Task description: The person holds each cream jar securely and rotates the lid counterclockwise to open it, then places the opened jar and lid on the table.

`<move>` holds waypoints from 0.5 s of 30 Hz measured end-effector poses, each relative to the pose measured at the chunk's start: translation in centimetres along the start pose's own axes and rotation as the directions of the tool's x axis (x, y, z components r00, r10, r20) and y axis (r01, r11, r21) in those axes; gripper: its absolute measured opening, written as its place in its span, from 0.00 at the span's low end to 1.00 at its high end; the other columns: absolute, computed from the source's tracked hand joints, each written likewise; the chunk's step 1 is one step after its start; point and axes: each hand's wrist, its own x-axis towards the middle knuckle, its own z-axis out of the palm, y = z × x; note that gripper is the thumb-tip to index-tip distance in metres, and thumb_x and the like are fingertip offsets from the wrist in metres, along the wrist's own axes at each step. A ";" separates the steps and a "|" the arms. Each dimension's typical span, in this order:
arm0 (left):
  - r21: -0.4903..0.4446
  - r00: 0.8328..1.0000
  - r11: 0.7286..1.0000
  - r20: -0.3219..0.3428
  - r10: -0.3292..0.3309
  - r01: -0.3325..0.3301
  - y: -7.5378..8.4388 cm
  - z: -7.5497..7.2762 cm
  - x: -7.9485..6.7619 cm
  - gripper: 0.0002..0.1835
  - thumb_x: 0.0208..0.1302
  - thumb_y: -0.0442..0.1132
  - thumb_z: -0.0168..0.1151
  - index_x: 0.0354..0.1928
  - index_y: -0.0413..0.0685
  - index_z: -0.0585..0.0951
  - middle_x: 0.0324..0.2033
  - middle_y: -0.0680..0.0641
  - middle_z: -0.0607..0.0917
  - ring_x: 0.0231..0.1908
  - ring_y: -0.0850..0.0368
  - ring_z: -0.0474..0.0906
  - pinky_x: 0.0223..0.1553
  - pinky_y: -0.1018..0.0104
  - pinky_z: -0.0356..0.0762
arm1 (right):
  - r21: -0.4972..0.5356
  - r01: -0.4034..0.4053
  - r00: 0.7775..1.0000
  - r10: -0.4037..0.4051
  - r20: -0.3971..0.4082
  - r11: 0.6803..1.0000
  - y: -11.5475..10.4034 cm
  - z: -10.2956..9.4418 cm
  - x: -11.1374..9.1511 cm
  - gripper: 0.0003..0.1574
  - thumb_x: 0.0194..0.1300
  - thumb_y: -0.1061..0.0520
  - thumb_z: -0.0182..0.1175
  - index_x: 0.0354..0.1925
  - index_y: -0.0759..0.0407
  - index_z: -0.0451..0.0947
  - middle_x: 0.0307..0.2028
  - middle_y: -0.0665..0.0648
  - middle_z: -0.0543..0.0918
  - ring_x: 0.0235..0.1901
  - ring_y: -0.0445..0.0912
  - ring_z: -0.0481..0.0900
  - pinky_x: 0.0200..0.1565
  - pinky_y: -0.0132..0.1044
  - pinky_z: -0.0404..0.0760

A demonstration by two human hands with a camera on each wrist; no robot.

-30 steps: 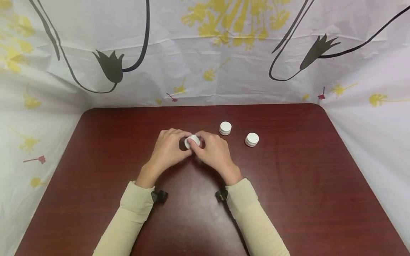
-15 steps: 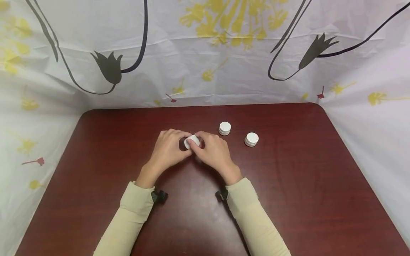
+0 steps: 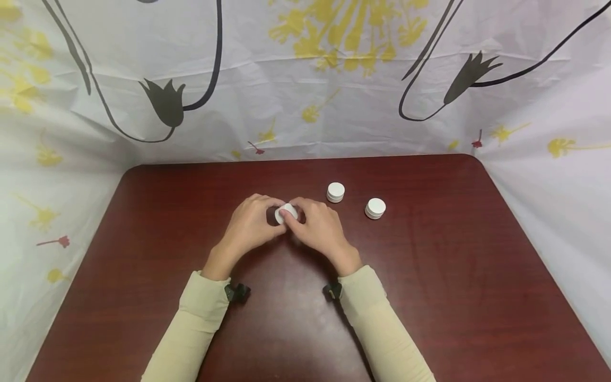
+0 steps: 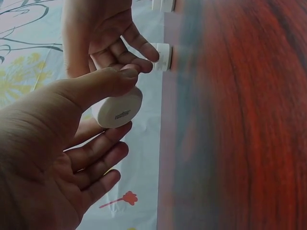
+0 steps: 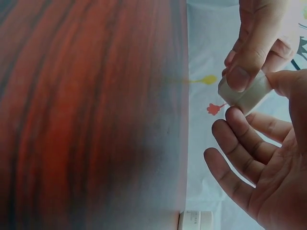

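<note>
Both hands hold one small white round jar (image 3: 293, 210) between them, over the middle of the table. My left hand (image 3: 253, 220) grips it from the left with thumb and fingertips. My right hand (image 3: 317, 223) grips it from the right, its thumb lying across the white top. In the left wrist view a flat round face of the jar (image 4: 120, 109) shows small dark print. The jar (image 5: 254, 94) is tilted in the right wrist view, with the left thumb pressed on it. Other fingers of both hands spread loosely below it.
Two similar white jars stand upright to the right of the hands: one farther back (image 3: 335, 192), and another jar (image 3: 375, 208) nearer and more to the right. The dark red wooden table (image 3: 453, 276) ends at a patterned white cloth (image 3: 286, 106) behind and at both sides.
</note>
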 end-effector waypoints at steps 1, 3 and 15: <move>-0.008 1.000 1.000 0.002 0.000 0.000 0.0 0.0 0.0 0.22 0.55 0.45 0.78 0.53 0.49 0.90 0.49 0.47 0.92 0.57 0.46 0.82 0.60 0.47 0.80 | -0.001 0.003 1.000 -0.003 0.005 1.000 0.0 0.0 -0.1 0.22 0.76 0.36 0.58 0.52 0.47 0.86 0.30 0.46 0.84 0.31 0.42 0.81 0.33 0.42 0.79; -0.028 1.000 1.000 0.009 -0.004 0.004 -0.1 0.0 -0.1 0.22 0.55 0.45 0.78 0.53 0.48 0.90 0.48 0.47 0.93 0.57 0.46 0.82 0.60 0.47 0.80 | -0.003 0.009 1.000 -0.009 0.017 1.000 0.1 0.0 -0.2 0.22 0.76 0.36 0.59 0.52 0.47 0.86 0.31 0.46 0.84 0.31 0.42 0.81 0.33 0.42 0.79; -0.046 0.999 0.999 0.035 -0.012 0.013 -0.2 -0.3 0.1 0.22 0.57 0.43 0.77 0.54 0.47 0.89 0.49 0.46 0.92 0.58 0.45 0.81 0.61 0.45 0.80 | 0.019 0.014 0.998 -0.015 0.060 1.000 -0.1 -0.3 0.0 0.24 0.76 0.38 0.61 0.60 0.49 0.83 0.50 0.49 0.89 0.43 0.45 0.86 0.44 0.49 0.85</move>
